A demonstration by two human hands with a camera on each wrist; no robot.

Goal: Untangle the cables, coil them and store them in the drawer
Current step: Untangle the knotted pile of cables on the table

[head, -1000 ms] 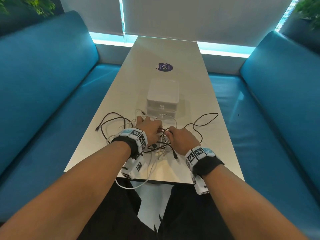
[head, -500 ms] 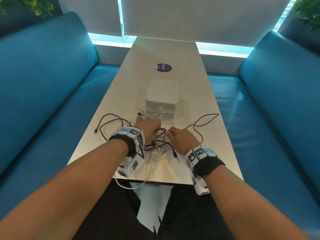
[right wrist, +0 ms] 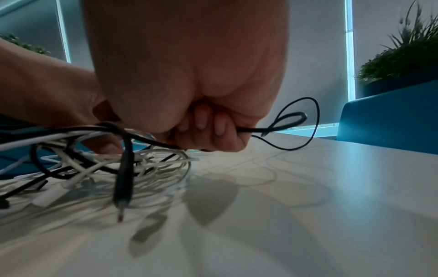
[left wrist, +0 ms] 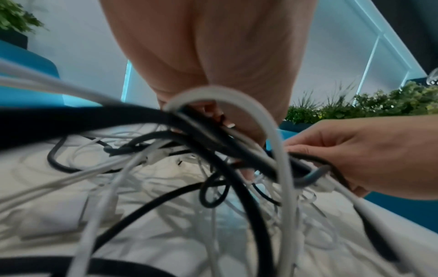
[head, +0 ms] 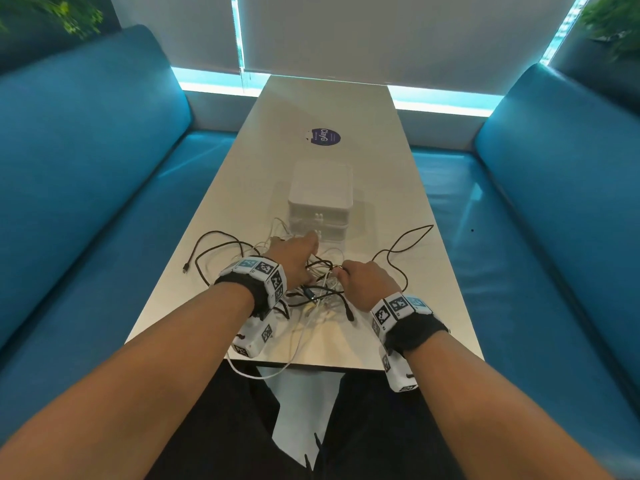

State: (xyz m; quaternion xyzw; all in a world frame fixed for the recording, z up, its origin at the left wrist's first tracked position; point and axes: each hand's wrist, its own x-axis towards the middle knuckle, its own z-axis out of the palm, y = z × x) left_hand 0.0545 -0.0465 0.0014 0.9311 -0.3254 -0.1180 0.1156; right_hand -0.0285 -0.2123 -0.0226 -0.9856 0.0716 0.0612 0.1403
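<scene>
A tangle of black and white cables (head: 322, 296) lies on the pale table (head: 415, 327) near its front edge. My left hand (head: 298, 259) is in the tangle's left side, its fingers curled into several strands (left wrist: 213, 159). My right hand (head: 362, 282) grips a thin black cable (right wrist: 272, 129) in its fist; that cable loops off to the right (head: 405, 240). A black plug (right wrist: 123, 183) hangs from the bundle just above the tabletop. Behind the tangle stands a white drawer unit (head: 320, 199), its two drawers shut.
Blue benches (head: 86, 202) run along both sides of the table. A round dark sticker (head: 325, 136) sits beyond the drawer unit. One black cable end (head: 186, 270) lies out to the left, and a white cable (head: 263, 374) hangs over the front edge.
Both hands stay in the tangle. My left hand's fingers have edged slightly forward toward the drawer unit. The cables have hardly shifted.
</scene>
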